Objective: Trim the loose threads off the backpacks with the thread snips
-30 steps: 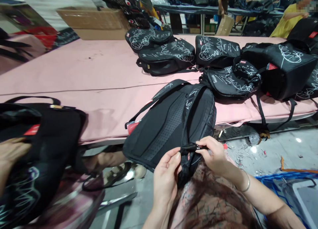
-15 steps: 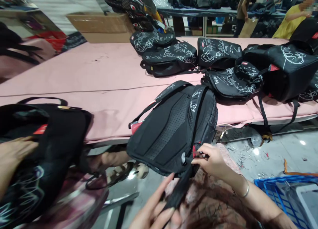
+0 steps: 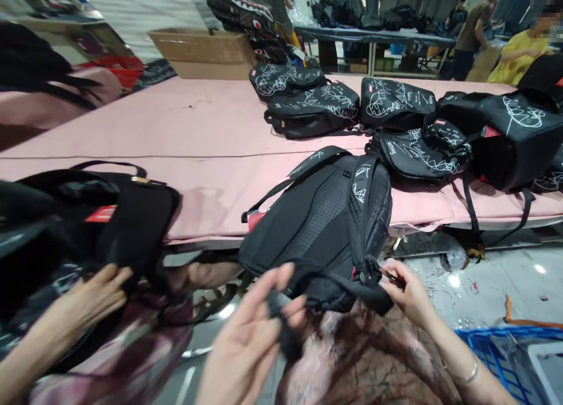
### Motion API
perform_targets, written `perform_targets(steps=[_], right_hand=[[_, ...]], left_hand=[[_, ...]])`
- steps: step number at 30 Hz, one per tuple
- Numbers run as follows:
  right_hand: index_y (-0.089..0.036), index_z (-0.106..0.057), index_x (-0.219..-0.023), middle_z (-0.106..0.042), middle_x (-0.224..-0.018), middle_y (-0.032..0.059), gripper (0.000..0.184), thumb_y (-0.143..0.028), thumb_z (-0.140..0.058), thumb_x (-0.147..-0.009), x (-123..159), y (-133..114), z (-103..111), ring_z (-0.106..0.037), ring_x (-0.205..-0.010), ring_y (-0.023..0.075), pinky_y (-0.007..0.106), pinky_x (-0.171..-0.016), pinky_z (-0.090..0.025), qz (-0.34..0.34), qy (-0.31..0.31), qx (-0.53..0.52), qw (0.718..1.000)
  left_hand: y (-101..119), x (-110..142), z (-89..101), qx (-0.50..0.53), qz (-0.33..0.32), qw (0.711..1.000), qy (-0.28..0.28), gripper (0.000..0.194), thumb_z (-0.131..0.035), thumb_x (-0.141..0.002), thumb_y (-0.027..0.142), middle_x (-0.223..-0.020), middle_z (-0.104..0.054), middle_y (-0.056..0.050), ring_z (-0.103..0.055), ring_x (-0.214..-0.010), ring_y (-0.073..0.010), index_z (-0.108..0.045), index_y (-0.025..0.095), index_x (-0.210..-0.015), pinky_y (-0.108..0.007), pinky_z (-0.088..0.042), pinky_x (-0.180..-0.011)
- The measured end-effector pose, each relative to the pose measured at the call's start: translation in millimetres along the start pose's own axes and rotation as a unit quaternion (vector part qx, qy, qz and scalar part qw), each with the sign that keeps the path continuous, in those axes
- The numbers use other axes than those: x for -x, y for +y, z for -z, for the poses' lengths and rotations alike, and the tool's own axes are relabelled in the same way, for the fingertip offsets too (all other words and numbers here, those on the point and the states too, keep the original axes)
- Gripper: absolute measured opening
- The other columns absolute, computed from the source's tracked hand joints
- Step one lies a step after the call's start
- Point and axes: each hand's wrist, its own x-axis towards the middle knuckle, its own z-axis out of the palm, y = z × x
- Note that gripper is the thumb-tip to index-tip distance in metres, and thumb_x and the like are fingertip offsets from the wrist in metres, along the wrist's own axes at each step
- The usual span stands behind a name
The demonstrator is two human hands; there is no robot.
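A black backpack point(image 3: 323, 217) lies back panel up at the front edge of the pink table, its lower end overhanging toward my lap. White scribbles mark its shoulder straps. My left hand point(image 3: 253, 323) holds the end of a black webbing strap point(image 3: 328, 270), which loops across to the bag's lower right corner; the hand is blurred. At that corner my right hand point(image 3: 407, 291) grips a small dark tool point(image 3: 393, 278), which looks like thread snips. Its tip is close to the strap's base, and whether they touch I cannot tell.
On the left, a co-worker's hand point(image 3: 94, 302) rests on another open black backpack point(image 3: 149, 203). Several scribbled backpacks point(image 3: 316, 109) lie along the pink table point(image 3: 211, 123). A cardboard box point(image 3: 206, 53) stands behind, and a blue basket point(image 3: 497, 358) is at lower right.
My left hand has lifted the strap end up and left, so the strap now crosses the backpack's lower end. My right hand has shifted slightly right. The co-worker's hand has moved right.
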Motion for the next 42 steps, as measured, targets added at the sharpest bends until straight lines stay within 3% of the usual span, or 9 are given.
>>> perform_targets(steps=[2, 4, 9, 12, 18, 23, 31, 39, 42], right_hand=[[-0.019, -0.052, -0.102, -0.059, -0.077, 0.0004, 0.023, -0.025, -0.054, -0.080, 4.9, -1.2, 4.4, -0.056, -0.068, 0.0148, 0.025, -0.061, -0.044, 0.003, 0.045, 0.001, 0.999], [-0.020, -0.051, -0.105, -0.061, -0.088, 0.0040, 0.022, -0.022, -0.049, -0.083, 8.9, -10.0, 7.4, -0.058, -0.079, 0.0164, 0.028, -0.069, -0.046, 0.046, 0.066, 0.009, 0.997], [-0.020, -0.054, -0.103, -0.062, -0.087, 0.0057, 0.019, -0.018, -0.047, -0.085, 12.1, -48.1, -1.0, -0.057, -0.080, 0.0168, 0.029, -0.069, -0.047, 0.242, -0.034, 0.031, 0.969], [-0.020, -0.053, -0.106, -0.062, -0.089, 0.0072, 0.020, -0.020, -0.045, -0.087, 8.7, -62.2, -11.2, -0.057, -0.083, 0.0182, 0.031, -0.070, -0.046, 0.286, -0.052, 0.080, 0.954], [-0.020, -0.057, -0.101, -0.062, -0.090, 0.0067, 0.018, -0.023, -0.042, -0.091, -1.7, -69.5, -16.9, -0.057, -0.085, 0.0172, 0.030, -0.074, -0.045, 0.263, -0.109, 0.094, 0.954], [-0.019, -0.059, -0.088, -0.062, -0.084, 0.0056, 0.021, -0.027, -0.040, -0.092, -3.3, -66.1, -16.0, -0.056, -0.078, 0.0165, 0.029, -0.069, -0.043, 0.246, -0.081, 0.091, 0.962], [-0.019, -0.057, -0.097, -0.061, -0.086, 0.0060, 0.018, -0.023, -0.040, -0.091, 0.7, -70.2, -15.4, -0.056, -0.081, 0.0177, 0.030, -0.070, -0.043, 0.248, -0.111, 0.112, 0.956], [-0.019, -0.056, -0.094, -0.060, -0.082, 0.0043, 0.011, -0.021, -0.046, -0.088, -3.1, -63.5, -13.7, -0.055, -0.075, 0.0153, 0.027, -0.066, -0.044, 0.200, -0.055, 0.017, 0.978], [-0.019, -0.054, -0.096, -0.059, -0.084, 0.0042, 0.012, -0.020, -0.051, -0.085, -1.8, -61.6, -10.1, -0.056, -0.075, 0.0151, 0.027, -0.065, -0.045, 0.192, -0.031, -0.015, 0.981]], left_hand=[[-8.8, -6.2, -11.2, -0.001, 0.042, 0.996, -0.078, 0.061, -0.081, -0.053, 0.019, -0.137, -0.045, -0.008, -0.057, -0.106, -0.0317, -0.062, 0.027, -0.111, -0.032, -0.052, -0.082], [-15.9, -6.4, -19.2, 0.001, 0.057, 0.990, -0.131, 0.059, -0.077, -0.059, 0.019, -0.141, -0.039, -0.006, -0.052, -0.114, -0.0308, -0.060, 0.029, -0.115, -0.031, -0.047, -0.090], [-20.1, 1.7, -22.0, 0.001, 0.039, 0.990, -0.132, 0.057, -0.072, -0.065, 0.018, -0.142, -0.037, -0.004, -0.047, -0.119, -0.0286, -0.057, 0.031, -0.119, -0.031, -0.043, -0.095], [-18.6, 3.2, -19.4, -0.012, 0.035, 0.991, -0.129, 0.060, -0.073, -0.064, 0.019, -0.140, -0.039, -0.008, -0.047, -0.119, -0.0294, -0.056, 0.028, -0.121, -0.032, -0.043, -0.095], [-17.6, 4.9, -22.5, -0.022, 0.043, 0.990, -0.131, 0.061, -0.074, -0.062, 0.018, -0.137, -0.044, -0.009, -0.044, -0.122, -0.0270, -0.057, 0.024, -0.120, -0.027, -0.042, -0.095], [-16.4, 6.0, -26.0, -0.018, 0.057, 0.989, -0.136, 0.059, -0.074, -0.062, 0.016, -0.135, -0.046, -0.007, -0.051, -0.116, -0.0256, -0.058, 0.025, -0.119, -0.025, -0.046, -0.090], [-20.5, -0.1, -25.3, -0.019, 0.052, 0.986, -0.154, 0.059, -0.073, -0.064, 0.016, -0.135, -0.046, -0.006, -0.048, -0.119, -0.0245, -0.057, 0.026, -0.120, -0.024, -0.045, -0.092], [-14.2, -1.8, -14.2, 0.008, 0.045, 0.978, -0.205, 0.056, -0.071, -0.067, 0.022, -0.140, -0.040, -0.010, -0.044, -0.122, -0.0302, -0.056, 0.024, -0.121, -0.034, -0.042, -0.097], [-16.6, -9.8, -5.2, 0.011, 0.053, 0.975, -0.217, 0.047, -0.070, -0.070, 0.023, -0.133, -0.049, -0.009, -0.052, -0.114, -0.0273, -0.060, 0.025, -0.115, -0.032, -0.047, -0.089]])
